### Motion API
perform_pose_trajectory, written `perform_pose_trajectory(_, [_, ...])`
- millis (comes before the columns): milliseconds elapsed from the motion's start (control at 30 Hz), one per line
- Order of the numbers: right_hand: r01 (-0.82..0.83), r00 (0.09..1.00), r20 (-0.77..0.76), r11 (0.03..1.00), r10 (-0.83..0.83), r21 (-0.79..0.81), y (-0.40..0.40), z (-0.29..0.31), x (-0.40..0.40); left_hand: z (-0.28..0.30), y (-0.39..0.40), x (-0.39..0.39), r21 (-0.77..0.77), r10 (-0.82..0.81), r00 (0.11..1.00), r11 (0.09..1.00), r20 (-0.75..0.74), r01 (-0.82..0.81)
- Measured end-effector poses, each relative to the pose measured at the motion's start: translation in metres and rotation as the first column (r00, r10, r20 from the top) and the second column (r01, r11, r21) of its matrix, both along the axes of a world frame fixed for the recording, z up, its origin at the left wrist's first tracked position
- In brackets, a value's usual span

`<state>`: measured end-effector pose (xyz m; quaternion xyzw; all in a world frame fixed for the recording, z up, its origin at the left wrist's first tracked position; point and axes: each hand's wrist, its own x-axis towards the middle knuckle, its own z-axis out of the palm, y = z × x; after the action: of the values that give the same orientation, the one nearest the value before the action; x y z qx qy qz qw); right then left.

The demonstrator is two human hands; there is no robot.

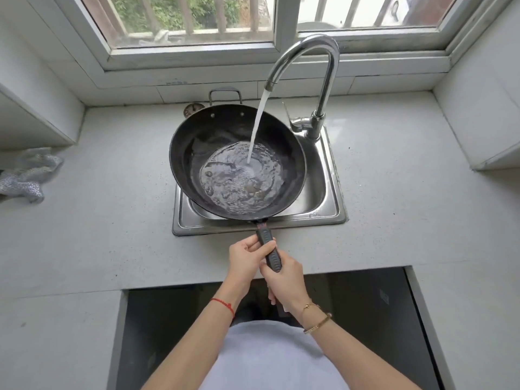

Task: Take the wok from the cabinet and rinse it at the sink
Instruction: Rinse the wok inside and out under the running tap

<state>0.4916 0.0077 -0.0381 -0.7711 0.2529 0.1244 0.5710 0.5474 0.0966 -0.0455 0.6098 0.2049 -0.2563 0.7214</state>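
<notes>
The wok [237, 161] sits over the sink [332, 190] under the tap's stream, its handle [268, 249] running toward 6 o'clock, where the left hand [247, 258] and right hand [284, 280] both grip it.

The wok [225, 142] is black inside, its handle [269, 249] black with a ridged pattern. The water [242, 178] in it glints silver-grey with ripples; the stream [257, 125] runs white. The faucet [315, 80] and sink [323, 198] are shiny steel. The counter [112, 206] is pale grey with fine speckles. A cloth [26, 175] is silvery grey with a mesh weave. The window frame [285, 26] is white. One wrist bears a red string [225, 304], the other gold bracelets [316, 322]. The shirt [270, 358] is white.
</notes>
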Motion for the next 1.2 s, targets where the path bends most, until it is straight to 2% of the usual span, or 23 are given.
perform_pose_trajectory(167, [-0.048,0.997,-0.043,0.982,0.057,0.185,0.001,0.002,0.01,0.004,0.009,0.005,0.079,0.026,0.999,0.996,0.046,-0.03])
perform_pose_trajectory(367, [-0.018,0.995,-0.085,0.898,0.061,0.44,0.007,0.002,0.015,0.007,0.017,0.006,0.174,0.033,0.998,0.984,0.055,-0.042])
perform_pose_trajectory(700, [0.002,0.995,-0.079,0.801,0.057,0.598,0.003,0.005,0.014,0.015,0.013,0.001,0.266,0.057,0.991,0.96,0.121,-0.088])
perform_pose_trajectory(933, [-0.006,0.995,-0.073,0.791,0.065,0.612,0.001,0.007,0.013,0.016,0.013,-0.001,0.234,0.07,0.989,0.967,0.131,-0.099])
perform_pose_trajectory(1200, [-0.023,0.998,-0.046,0.898,0.048,0.44,-0.002,0.006,0.013,0.006,0.008,0.001,0.08,0.062,0.996,0.995,0.061,-0.067])
